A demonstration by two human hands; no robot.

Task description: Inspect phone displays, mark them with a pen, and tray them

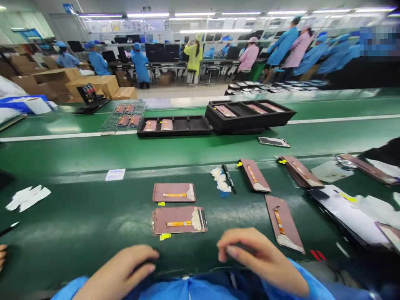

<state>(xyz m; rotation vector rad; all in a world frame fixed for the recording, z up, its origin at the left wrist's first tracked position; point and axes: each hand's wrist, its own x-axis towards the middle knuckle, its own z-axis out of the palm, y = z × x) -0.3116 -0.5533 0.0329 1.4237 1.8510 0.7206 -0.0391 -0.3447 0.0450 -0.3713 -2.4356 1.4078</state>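
Note:
My left hand (131, 266) hovers over the green table's near edge, fingers apart and nothing between them. To the right, my right hand (250, 252) has loosely curled fingers, also holding nothing. Between and beyond them lies a pinkish phone panel (178, 214) with an orange flex strip and a yellow tab. A second such panel (171, 189) lies just behind it. Beside my right hand, another panel (286, 223) lies at an angle. Farther back are one more panel (258, 177) and a stack of panels (301, 173).
Black trays (175, 132) (250, 121) with panels stand at the back. A pen (229, 177) lies by white scraps (220, 179). White papers (28, 198) lie left; a phone frame (274, 142) lies back right. Another person's fingers (2, 254) show at the left edge.

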